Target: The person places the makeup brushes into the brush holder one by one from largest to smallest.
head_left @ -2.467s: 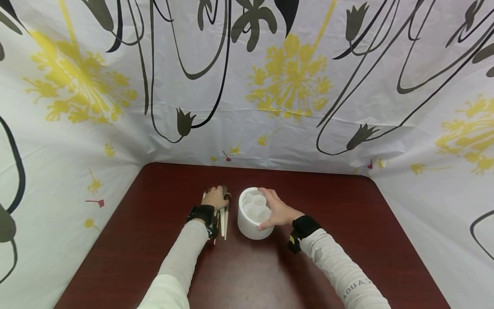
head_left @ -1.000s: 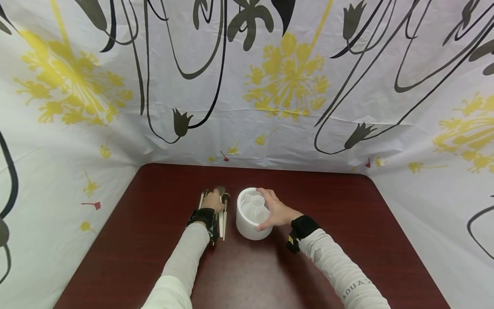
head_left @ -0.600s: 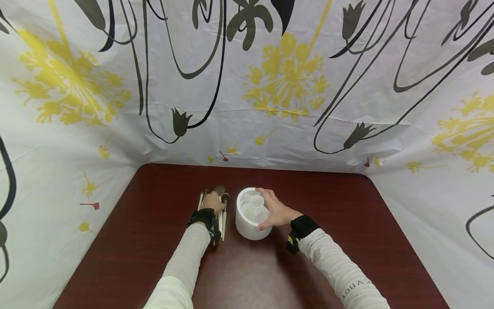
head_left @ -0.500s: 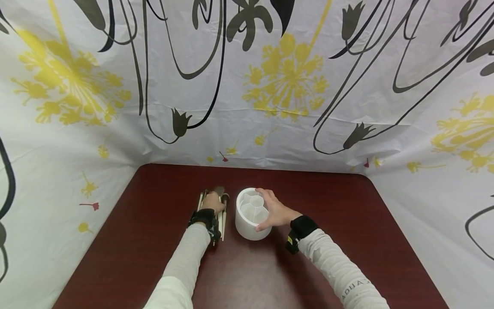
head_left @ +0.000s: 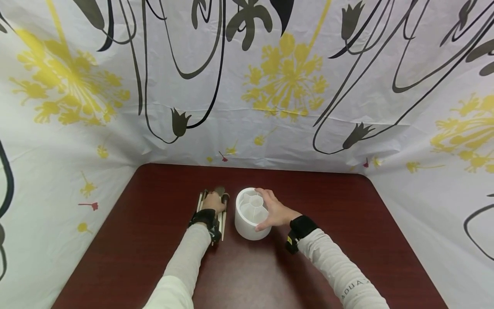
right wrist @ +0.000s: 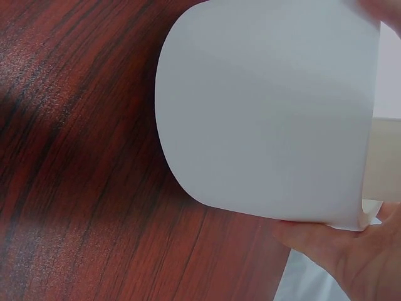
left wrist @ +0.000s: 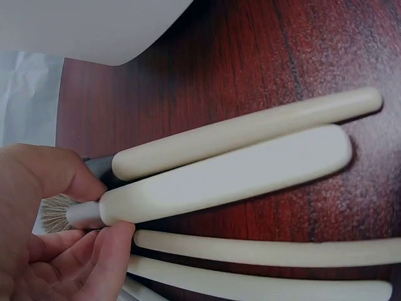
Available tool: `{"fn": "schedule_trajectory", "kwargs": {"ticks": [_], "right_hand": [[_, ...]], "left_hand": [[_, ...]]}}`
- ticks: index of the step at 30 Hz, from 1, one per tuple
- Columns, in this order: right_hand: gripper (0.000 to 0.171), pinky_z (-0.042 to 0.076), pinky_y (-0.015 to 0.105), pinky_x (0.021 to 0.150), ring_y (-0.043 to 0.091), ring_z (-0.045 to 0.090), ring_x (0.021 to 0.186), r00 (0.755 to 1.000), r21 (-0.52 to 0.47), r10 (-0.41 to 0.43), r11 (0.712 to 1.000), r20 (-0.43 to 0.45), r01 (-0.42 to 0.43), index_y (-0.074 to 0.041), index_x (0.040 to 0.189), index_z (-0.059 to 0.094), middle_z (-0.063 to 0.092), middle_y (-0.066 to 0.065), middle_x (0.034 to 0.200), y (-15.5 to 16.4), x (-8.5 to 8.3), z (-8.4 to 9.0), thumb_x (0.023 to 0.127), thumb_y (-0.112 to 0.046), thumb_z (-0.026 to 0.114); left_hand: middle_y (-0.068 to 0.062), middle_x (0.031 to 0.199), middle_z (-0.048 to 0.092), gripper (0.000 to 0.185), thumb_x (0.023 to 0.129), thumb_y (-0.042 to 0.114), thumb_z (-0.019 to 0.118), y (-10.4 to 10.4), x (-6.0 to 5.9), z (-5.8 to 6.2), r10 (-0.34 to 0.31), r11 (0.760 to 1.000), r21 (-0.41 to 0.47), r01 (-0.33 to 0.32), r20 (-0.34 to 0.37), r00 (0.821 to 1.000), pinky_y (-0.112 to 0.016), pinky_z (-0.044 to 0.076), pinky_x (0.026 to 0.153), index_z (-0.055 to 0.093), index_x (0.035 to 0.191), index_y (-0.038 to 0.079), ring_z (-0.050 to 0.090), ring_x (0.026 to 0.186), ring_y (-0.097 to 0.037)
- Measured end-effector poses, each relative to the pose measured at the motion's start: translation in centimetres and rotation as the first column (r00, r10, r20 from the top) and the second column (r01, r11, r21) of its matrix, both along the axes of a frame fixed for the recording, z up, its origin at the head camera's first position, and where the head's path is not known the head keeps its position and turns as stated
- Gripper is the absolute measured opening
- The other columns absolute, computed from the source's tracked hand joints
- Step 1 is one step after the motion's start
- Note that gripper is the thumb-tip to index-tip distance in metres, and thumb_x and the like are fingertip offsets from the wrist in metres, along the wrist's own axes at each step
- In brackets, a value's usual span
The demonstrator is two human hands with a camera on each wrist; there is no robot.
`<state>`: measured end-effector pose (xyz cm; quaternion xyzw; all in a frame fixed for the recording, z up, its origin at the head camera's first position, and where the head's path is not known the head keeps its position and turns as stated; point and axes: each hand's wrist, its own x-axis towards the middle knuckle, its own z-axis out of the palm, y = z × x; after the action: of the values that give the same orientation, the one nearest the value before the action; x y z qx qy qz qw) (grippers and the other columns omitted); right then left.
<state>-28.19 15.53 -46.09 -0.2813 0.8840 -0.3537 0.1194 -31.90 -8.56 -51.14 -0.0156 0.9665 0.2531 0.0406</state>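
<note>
- Left wrist view: the flat cream brush lies on the dark red table, left hand pinching its ferrule between thumb and fingers.
- Other cream-handled brushes lie just beside it, parallel.
- Head view: right hand grips the white divided holder, fingers curled round its rim, just right of the brushes.
- Floral cloth surrounds the table.

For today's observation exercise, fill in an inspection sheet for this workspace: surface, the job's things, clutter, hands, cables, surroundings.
Surface: dark red wooden table.
Job's things: white divided holder standing upright; cream-handled brushes lying flat beside it.
Clutter: nothing seen.
Hands: left hand pinches a brush near its ferrule; right hand grips the holder's side.
Cables: nothing seen.
Surroundings: floral-print sheet hung behind and at both sides of the table.
</note>
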Motion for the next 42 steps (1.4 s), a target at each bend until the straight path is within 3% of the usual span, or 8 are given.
{"fn": "schedule_trajectory", "kwargs": {"ticks": [5, 11, 16, 19, 28, 34, 42], "right_hand": [[0.113, 0.033, 0.047, 0.096, 0.03, 0.03, 0.121, 1.0, 0.011, 0.002, 1.0, 0.003, -0.002, -0.013, 0.141, 0.017, 0.024, 0.017, 0.134, -0.1, 0.0, -0.1, 0.053, -0.031, 0.086], [0.112, 0.033, 0.049, 0.096, 0.03, 0.029, 0.122, 1.0, 0.004, 0.002, 1.0, 0.001, -0.002, -0.012, 0.141, 0.016, 0.023, 0.017, 0.135, 0.1, 0.0, 0.0, 0.054, -0.031, 0.086], [0.113, 0.034, 0.048, 0.095, 0.03, 0.03, 0.121, 1.0, 0.014, -0.01, 1.0, -0.004, 0.01, -0.014, 0.141, 0.016, 0.023, 0.017, 0.134, 0.1, 0.0, -0.1, 0.054, -0.031, 0.086], [0.113, 0.034, 0.048, 0.096, 0.03, 0.03, 0.121, 1.0, 0.015, -0.008, 1.0, -0.004, 0.008, -0.013, 0.141, 0.016, 0.023, 0.017, 0.135, 0.1, -0.1, -0.2, 0.054, -0.031, 0.086], [0.114, 0.033, 0.046, 0.095, 0.029, 0.029, 0.122, 1.0, 0.016, 0.006, 1.0, -0.019, -0.006, -0.013, 0.141, 0.017, 0.023, 0.017, 0.135, 0.0, -0.1, -0.1, 0.053, -0.032, 0.086], [0.114, 0.033, 0.047, 0.096, 0.029, 0.028, 0.123, 1.0, 0.006, 0.01, 1.0, -0.011, -0.009, -0.014, 0.141, 0.016, 0.022, 0.016, 0.135, 0.2, -0.2, -0.2, 0.053, -0.033, 0.086], [0.114, 0.033, 0.047, 0.096, 0.029, 0.029, 0.123, 1.0, 0.007, 0.005, 1.0, -0.014, -0.005, -0.014, 0.141, 0.017, 0.023, 0.016, 0.135, 0.1, -0.2, -0.3, 0.052, -0.033, 0.086]], "left_hand": [[-0.026, 0.106, 0.056, 0.039, 0.077, 0.023, 0.064, 0.0, -0.1, -0.2, -0.008, 0.999, -0.031, 0.008, -0.005, 1.0, -0.051, 0.044, 0.082, 0.06, 0.099, -0.01, 0.055, 0.098, -0.039], [-0.021, 0.089, 0.061, 0.027, 0.077, 0.021, 0.065, -0.1, -0.3, -0.3, -0.012, 1.0, -0.005, 0.012, -0.04, 0.999, -0.044, 0.048, 0.073, 0.061, 0.081, -0.005, 0.059, 0.084, -0.034], [-0.025, 0.098, 0.059, 0.049, 0.078, 0.02, 0.064, -0.1, -0.4, 0.0, -0.006, 1.0, 0.03, 0.005, 0.009, 1.0, -0.044, 0.048, 0.073, 0.047, 0.112, -0.012, 0.059, 0.089, -0.037], [-0.026, 0.101, 0.058, 0.059, 0.079, 0.019, 0.064, -0.1, -0.3, 0.3, -0.003, 0.999, 0.038, 0.001, 0.047, 0.999, -0.044, 0.048, 0.074, 0.039, 0.122, -0.011, 0.058, 0.091, -0.038], [-0.026, 0.098, 0.057, 0.058, 0.078, 0.019, 0.066, -0.3, -0.3, 0.2, -0.031, 0.999, 0.015, 0.031, 0.012, 0.999, -0.041, 0.049, 0.066, 0.039, 0.12, -0.012, 0.06, 0.08, -0.034], [-0.027, 0.102, 0.057, 0.066, 0.078, 0.019, 0.066, -0.2, 0.0, 1.1, -0.037, 0.999, 0.002, 0.037, 0.06, 0.998, -0.04, 0.048, 0.068, 0.034, 0.126, -0.012, 0.06, 0.083, -0.034], [-0.026, 0.103, 0.057, 0.066, 0.078, 0.02, 0.068, 0.1, 0.2, 1.2, -0.042, 0.999, -0.024, 0.044, 0.067, 0.997, -0.043, 0.049, 0.07, 0.034, 0.125, -0.01, 0.059, 0.087, -0.038]]}}
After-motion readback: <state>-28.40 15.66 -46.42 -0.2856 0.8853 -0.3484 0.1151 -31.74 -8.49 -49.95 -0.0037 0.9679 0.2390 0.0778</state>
